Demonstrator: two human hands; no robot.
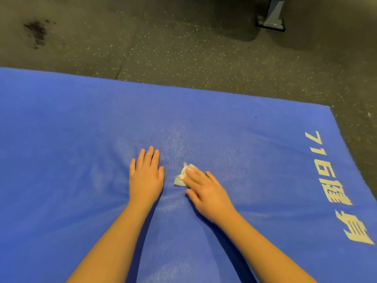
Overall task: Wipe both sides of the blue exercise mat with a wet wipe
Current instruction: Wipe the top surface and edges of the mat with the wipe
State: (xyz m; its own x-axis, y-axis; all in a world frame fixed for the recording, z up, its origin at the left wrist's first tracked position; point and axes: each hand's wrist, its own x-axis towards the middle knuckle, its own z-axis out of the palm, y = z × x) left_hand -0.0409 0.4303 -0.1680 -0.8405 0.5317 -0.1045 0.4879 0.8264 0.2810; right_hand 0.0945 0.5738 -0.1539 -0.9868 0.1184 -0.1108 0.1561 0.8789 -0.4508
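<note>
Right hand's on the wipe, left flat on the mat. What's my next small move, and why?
Probably slide the right hand and wet wipe toward the printed lettering, left hand bracing the blue mat: a damp-looking sheen shows only near the wet wipe; that side looks dull.

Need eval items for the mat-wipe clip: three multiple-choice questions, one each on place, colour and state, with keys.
1. Where on the mat is the wet wipe? A) under the right hand's fingers B) at a corner C) along the far edge
2. Colour of the mat's print? A) red B) pale yellow C) black
3. The left hand is: A) a fist B) flat, fingers straight C) raised in the air
Key: 1A, fingers press it down; 2B, pale yellow characters by the right edge; 3B, palm lies on the mat.
</note>
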